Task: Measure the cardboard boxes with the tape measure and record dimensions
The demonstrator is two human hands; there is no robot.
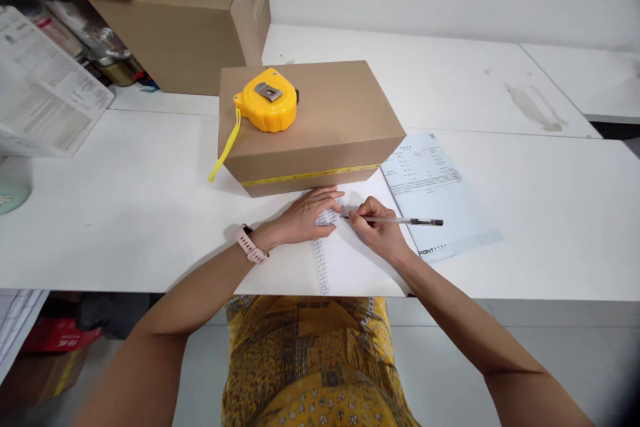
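Observation:
A pen (400, 219) with a clear barrel and dark end is gripped in my right hand (377, 230), its tip at the white paper. My left hand (310, 215) lies on the spiral-bound notebook (370, 267) with its fingers spread, covering part of the handwriting near the binding. A pink watch strap (251, 245) circles my left wrist. Just beyond my hands sits a closed cardboard box (320, 110) with a yellow tape measure strip along its front. On top of it rests a yellow tape measure (270, 101) with its wrist strap hanging over the left edge.
A printed light-blue sheet (443, 200) lies partly beside the notebook on the right. Larger cardboard boxes (180, 33) are stacked at the back left. A printed white package (45, 87) and a pale green object (13, 195) stand at the left on the white table (100, 227).

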